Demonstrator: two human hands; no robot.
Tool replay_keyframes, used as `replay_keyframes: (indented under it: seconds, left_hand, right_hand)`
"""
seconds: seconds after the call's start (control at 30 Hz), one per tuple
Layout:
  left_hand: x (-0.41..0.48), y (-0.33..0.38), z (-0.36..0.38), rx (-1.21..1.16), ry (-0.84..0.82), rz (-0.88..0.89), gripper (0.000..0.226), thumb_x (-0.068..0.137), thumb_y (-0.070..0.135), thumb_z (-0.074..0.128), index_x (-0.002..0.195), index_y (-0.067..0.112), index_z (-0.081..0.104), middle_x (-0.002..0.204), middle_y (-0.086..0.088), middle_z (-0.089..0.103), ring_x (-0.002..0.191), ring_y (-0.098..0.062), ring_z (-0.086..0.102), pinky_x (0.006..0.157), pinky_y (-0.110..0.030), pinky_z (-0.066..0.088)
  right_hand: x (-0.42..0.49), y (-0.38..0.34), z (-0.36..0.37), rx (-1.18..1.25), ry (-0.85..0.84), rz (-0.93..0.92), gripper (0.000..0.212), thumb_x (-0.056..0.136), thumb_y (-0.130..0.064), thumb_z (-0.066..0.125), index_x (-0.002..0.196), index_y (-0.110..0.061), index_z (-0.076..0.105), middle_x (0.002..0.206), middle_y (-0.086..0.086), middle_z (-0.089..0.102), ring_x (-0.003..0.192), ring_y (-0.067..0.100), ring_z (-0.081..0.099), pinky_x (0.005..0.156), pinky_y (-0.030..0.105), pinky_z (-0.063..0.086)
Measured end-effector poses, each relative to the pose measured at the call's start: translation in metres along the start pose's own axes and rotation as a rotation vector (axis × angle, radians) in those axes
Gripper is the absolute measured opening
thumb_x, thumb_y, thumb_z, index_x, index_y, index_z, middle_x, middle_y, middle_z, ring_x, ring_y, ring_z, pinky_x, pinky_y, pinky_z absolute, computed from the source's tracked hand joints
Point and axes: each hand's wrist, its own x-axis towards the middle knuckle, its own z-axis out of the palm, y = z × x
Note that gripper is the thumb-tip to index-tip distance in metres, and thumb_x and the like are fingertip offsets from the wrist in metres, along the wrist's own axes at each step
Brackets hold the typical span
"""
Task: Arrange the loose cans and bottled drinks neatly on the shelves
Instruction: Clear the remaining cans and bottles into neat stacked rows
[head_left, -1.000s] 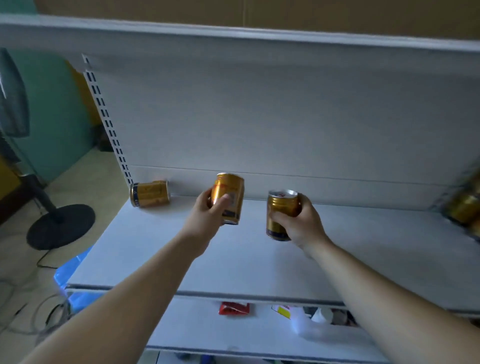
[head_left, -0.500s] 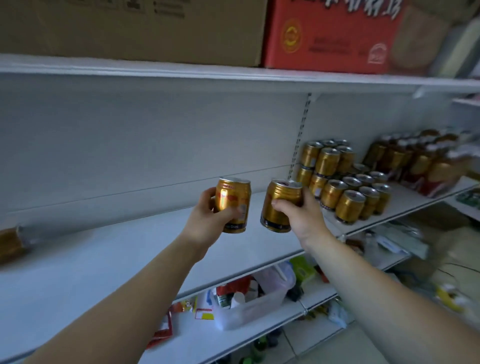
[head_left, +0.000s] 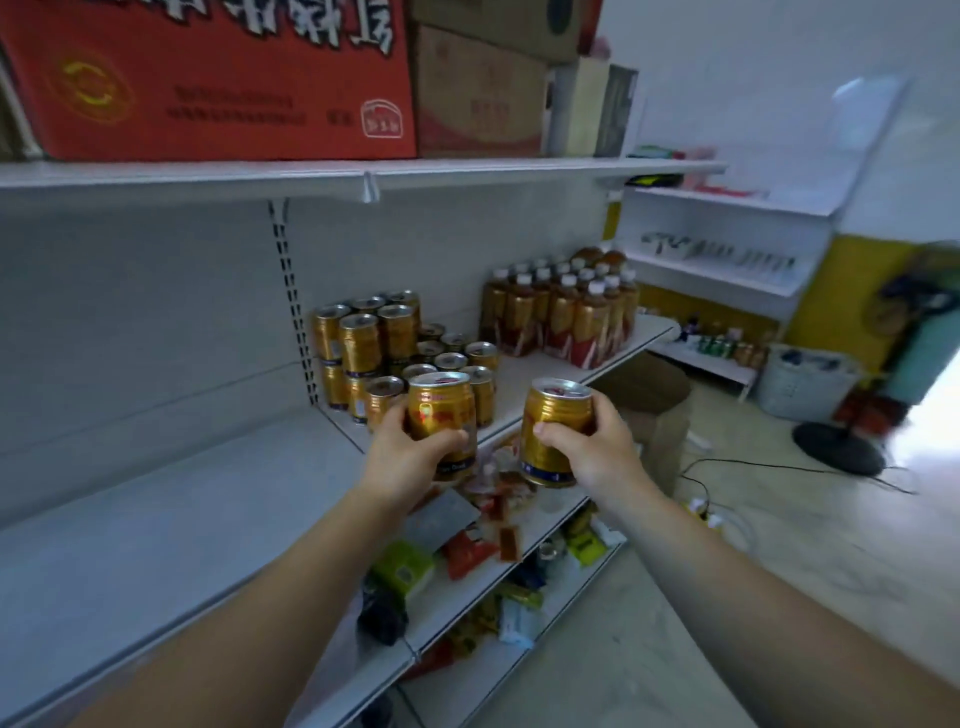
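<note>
My left hand (head_left: 402, 460) grips an upright gold can (head_left: 442, 415) just in front of a group of gold cans (head_left: 384, 343) standing on the white shelf (head_left: 524, 374); part of that group is stacked two high at the back. My right hand (head_left: 592, 449) grips a second gold can (head_left: 553, 431), held in the air past the shelf's front edge. Further right on the same shelf stand several bottled drinks (head_left: 566, 306) with white caps.
The shelf section to the left (head_left: 130, 530) is bare. Red and brown cartons (head_left: 218, 78) fill the shelf above. Snack packets (head_left: 467, 551) lie jumbled on the lower shelves. A fan base (head_left: 839, 452) and cables lie on the floor at right.
My view has swung right along the shelving. Both hands carried their cans rightward to the stacked cans. The lying can at far left has left the view.
</note>
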Motion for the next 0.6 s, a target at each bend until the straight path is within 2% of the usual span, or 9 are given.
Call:
replay_keyframes:
  seconds: [0.07,0.13,0.27,0.33,0.4,0.5,0.6]
  left_hand:
    - [0.012,0.000,0.021,0.032,0.003,-0.003,0.049,0.072,0.017,0.078,0.113,0.024,0.053,0.104,-0.001,0.065,0.096,-0.020,0.063,0.089,-0.044,0.053]
    - [0.025,0.003,0.033,0.061,0.009,0.001,0.055,0.071,0.018,0.080,0.118,0.023,0.051,0.106,-0.001,0.064,0.096,-0.017,0.062,0.086,-0.040,0.053]
    - [0.055,0.007,0.040,0.068,0.047,0.024,0.062,0.073,0.018,0.079,0.124,0.023,0.044,0.104,0.005,0.060,0.091,-0.010,0.059,0.071,-0.027,0.048]
    - [0.075,0.010,0.038,0.086,0.072,0.057,0.061,0.073,0.018,0.079,0.121,0.026,0.043,0.101,0.009,0.059,0.089,-0.004,0.057,0.068,-0.022,0.044]
    - [0.099,0.012,0.035,0.097,0.094,0.086,0.053,0.074,0.017,0.078,0.113,0.028,0.045,0.097,0.012,0.058,0.085,0.001,0.055,0.065,-0.017,0.041]
    - [0.140,0.014,0.032,0.085,0.110,0.087,0.043,0.074,0.013,0.078,0.097,0.034,0.048,0.093,0.012,0.062,0.083,0.002,0.057,0.066,-0.018,0.041]
    - [0.171,0.013,0.031,0.078,0.142,0.068,0.047,0.072,0.014,0.080,0.105,0.032,0.052,0.094,0.013,0.066,0.086,0.000,0.061,0.066,-0.018,0.043]
  right_hand:
    - [0.014,0.003,-0.022,0.006,0.003,0.014,0.039,0.083,-0.012,0.072,0.109,-0.031,0.050,0.104,-0.005,0.058,0.089,0.009,0.057,0.062,0.019,0.042]
    - [0.031,0.007,-0.033,0.012,0.004,0.020,0.039,0.083,-0.012,0.073,0.108,-0.031,0.049,0.103,-0.007,0.058,0.090,0.012,0.057,0.062,0.020,0.042]
    - [0.071,0.012,-0.031,0.002,-0.016,0.003,0.039,0.083,-0.015,0.073,0.108,-0.032,0.049,0.100,-0.011,0.056,0.088,0.007,0.055,0.063,0.019,0.040]
    - [0.096,0.015,-0.022,-0.010,-0.039,-0.003,0.039,0.081,-0.017,0.075,0.107,-0.033,0.052,0.102,-0.009,0.058,0.092,0.010,0.057,0.069,0.023,0.044]
    - [0.126,0.020,-0.011,-0.016,-0.063,-0.011,0.044,0.078,-0.019,0.077,0.114,-0.030,0.054,0.108,-0.005,0.061,0.100,0.016,0.060,0.078,0.031,0.049]
    - [0.173,0.024,0.004,-0.016,-0.102,-0.005,0.050,0.078,-0.020,0.077,0.122,-0.027,0.054,0.110,-0.003,0.061,0.100,0.016,0.060,0.077,0.031,0.050]
    - [0.218,0.026,0.017,-0.017,-0.132,-0.009,0.054,0.076,-0.017,0.079,0.123,-0.024,0.054,0.109,-0.003,0.061,0.098,0.014,0.060,0.074,0.027,0.049]
